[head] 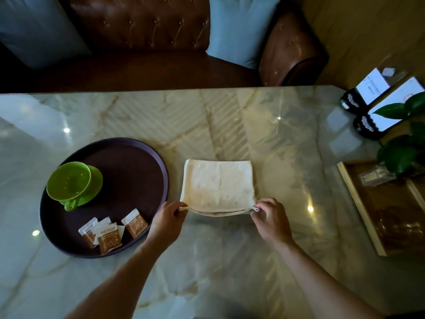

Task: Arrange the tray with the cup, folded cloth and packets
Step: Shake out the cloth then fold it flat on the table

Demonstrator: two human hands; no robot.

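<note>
A cream cloth (218, 184) lies folded into a square on the marble table, just right of the tray. My left hand (169, 221) pinches its near left corner and my right hand (270, 221) pinches its near right corner, lifting the near edge slightly. The round dark brown tray (138, 162) sits at the left. On it stands a green cup (69, 181) on a green saucer (96, 183), handle toward me. Several small brown-and-white packets (110, 231) lie loose at the tray's near side.
A wooden box (361, 208) with wrapped items stands at the right edge, a leafy plant (404, 155) above it. Two card holders (368, 107) sit at the far right corner. A brown leather sofa (142, 26) with blue cushions runs behind the table.
</note>
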